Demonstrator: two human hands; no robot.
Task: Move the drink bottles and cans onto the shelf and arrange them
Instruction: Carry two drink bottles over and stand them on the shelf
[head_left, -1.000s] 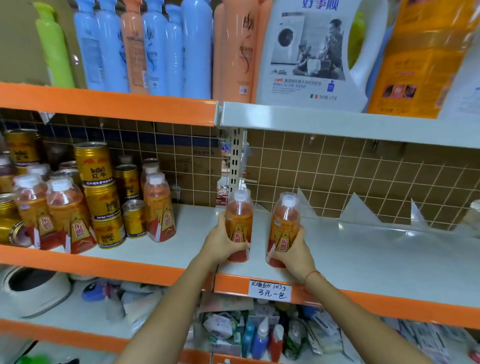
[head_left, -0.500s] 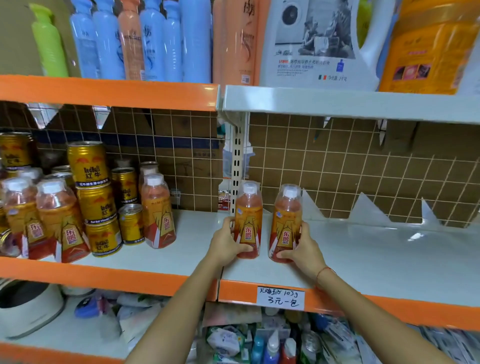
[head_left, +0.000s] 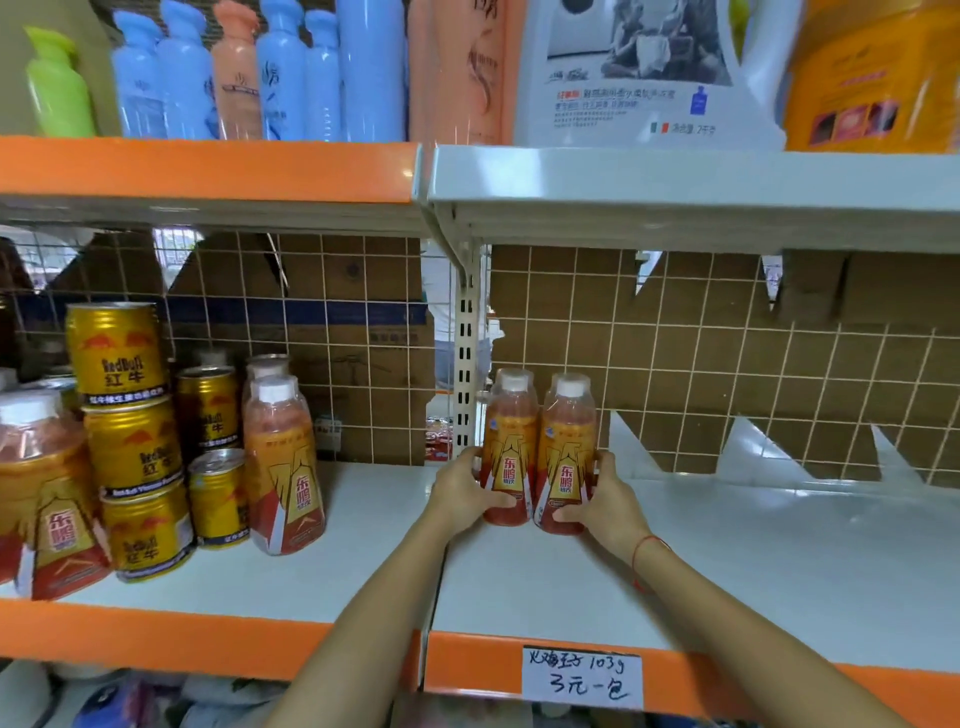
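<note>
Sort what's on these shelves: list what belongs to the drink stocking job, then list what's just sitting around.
Job:
left hand and right hand, each gripping one drink bottle
gold cans
bottles by the cans
middle shelf

Just there:
shampoo bottles
detergent jug
price tag

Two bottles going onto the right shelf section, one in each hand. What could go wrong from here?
1. The left bottle and right bottle stand pressed together; if the left hand or right hand lets go unevenly, one could tip the other.
2. They sit next to the slotted upright post; pushed further back and left, the left bottle may knock it.
3. The nearby stacked gold cans look easy to topple.
</note>
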